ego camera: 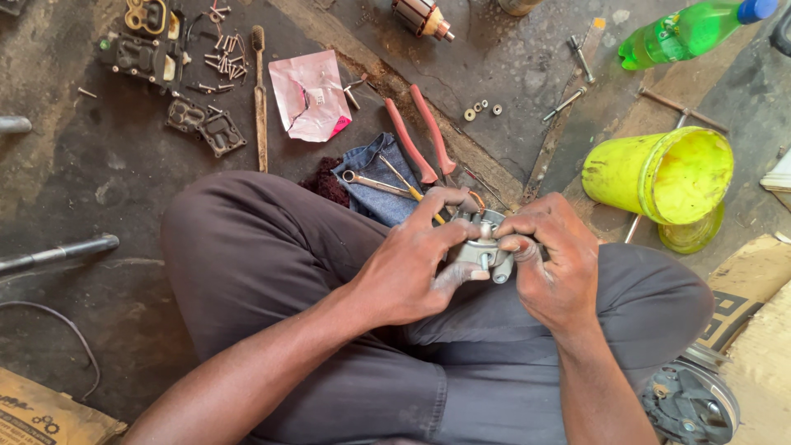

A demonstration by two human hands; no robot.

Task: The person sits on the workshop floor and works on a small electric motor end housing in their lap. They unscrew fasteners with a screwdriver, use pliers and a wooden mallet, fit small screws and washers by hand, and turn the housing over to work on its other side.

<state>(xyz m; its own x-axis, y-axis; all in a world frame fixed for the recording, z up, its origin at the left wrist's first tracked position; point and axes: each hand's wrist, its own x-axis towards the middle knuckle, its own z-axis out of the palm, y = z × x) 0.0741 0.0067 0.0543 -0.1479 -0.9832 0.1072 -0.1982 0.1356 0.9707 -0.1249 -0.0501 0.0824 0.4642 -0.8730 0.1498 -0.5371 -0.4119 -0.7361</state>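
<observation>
- Okay, I see both hands meeting over the lap, gripping one small grey metal part, looks like a carburettor-type casting, centre of view, slightly right.
- Left hand: fingers curled round the part's left side, thumb under it, forefinger stretched over the top. Closed on it.
- Right hand: wrapped on the part's right side, fingertips pinching at its top edge. Also closed on it.
- The part sits above the crossed legs in dark trousers, held off the floor.
- Just beyond the hands: red-handled pliers, a spanner and a yellow-handled screwdriver lying on a folded denim rag.
- Far left: dark disassembled engine pieces, a scatter of screws, an old brush lying lengthwise.
- Pink torn packet beside the brush, to its right.
- Far centre: a motor armature at the top edge, three small washers on the floor nearer in.
- Right: a yellow-green plastic tub tipped on its side, mouth facing right; a green bottle with a blue cap far right.
- Near right corner: a round grey metal assembly, partly cut off, cardboard beside it.
- Left edge: a metal bar on the floor, a thin cable nearer.
</observation>
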